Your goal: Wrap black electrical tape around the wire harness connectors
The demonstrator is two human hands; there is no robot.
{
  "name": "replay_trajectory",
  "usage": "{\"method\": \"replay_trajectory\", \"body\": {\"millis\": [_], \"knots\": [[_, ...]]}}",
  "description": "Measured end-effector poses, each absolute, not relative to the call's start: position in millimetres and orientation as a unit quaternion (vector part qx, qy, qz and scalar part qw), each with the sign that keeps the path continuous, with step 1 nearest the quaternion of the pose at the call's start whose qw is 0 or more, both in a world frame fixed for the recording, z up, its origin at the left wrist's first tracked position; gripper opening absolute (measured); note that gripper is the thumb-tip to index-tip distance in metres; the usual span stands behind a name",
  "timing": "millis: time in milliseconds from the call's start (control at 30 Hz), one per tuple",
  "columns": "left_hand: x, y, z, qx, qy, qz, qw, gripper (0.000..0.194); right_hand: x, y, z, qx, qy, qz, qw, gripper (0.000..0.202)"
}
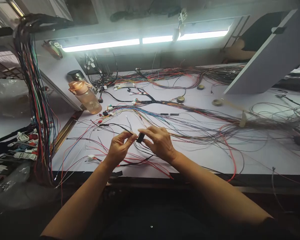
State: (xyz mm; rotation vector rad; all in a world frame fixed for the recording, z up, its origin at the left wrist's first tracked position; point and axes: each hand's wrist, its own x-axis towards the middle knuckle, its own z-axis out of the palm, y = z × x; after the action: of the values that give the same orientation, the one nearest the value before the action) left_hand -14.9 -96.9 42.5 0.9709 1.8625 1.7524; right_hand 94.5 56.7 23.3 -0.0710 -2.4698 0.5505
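Note:
Over the middle of the white worktop, my right hand (161, 141) pinches a small black connector (140, 137) between thumb and fingers. My left hand (121, 146) is closed close beside it, thumb and forefinger pinching a thin black wire (126, 130) whose end points at the connector. Whether the wire tip sits inside the connector I cannot tell. Loose red wires (150, 163) lie beneath and in front of both hands. Behind them runs a spread bundle of coloured wires (145, 111). A white connector (91, 157) on wires lies left of my left hand.
An orange bottle (86, 95) with a black lid stands at the back left. A thick wire bunch (31, 83) hangs at the left edge. A white panel (262, 53) slants down at the right, with another person's arm (236, 48) behind it. Tape rolls (180, 99) lie farther back.

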Motion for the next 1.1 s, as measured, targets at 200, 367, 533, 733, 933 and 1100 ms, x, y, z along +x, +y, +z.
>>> {"method": "replay_trajectory", "body": {"millis": [200, 367, 533, 733, 933, 1100], "knots": [[-12.3, -100.7, 41.6, 0.409, 0.67, 0.593, 0.176, 0.014, 72.5, 48.6, 13.7, -0.009, -0.955, 0.171, 0.242, 0.019], [-16.8, -100.6, 34.0, 0.392, 0.661, 0.62, 0.161, 0.013, 69.4, 45.8, 12.7, -0.025, -0.957, 0.207, 0.203, 0.019], [-26.0, -96.5, 23.1, 0.391, 0.647, 0.638, 0.146, 0.014, 78.6, 50.6, 12.4, -0.022, -0.925, 0.341, 0.167, 0.031], [-41.0, -87.8, 11.5, 0.421, 0.688, 0.587, 0.075, 0.015, 93.8, 55.1, 6.2, -0.103, -0.907, 0.357, 0.199, 0.029], [-52.8, -64.5, 13.6, 0.306, 0.66, 0.685, 0.038, 0.02, 106.2, 79.4, 10.7, -0.131, -0.928, 0.334, 0.104, 0.016], [-66.5, -59.9, 0.3, 0.18, 0.614, 0.766, 0.06, 0.03, 112.5, 112.8, 2.9, -0.158, -0.943, 0.287, 0.066, 0.014]]}}
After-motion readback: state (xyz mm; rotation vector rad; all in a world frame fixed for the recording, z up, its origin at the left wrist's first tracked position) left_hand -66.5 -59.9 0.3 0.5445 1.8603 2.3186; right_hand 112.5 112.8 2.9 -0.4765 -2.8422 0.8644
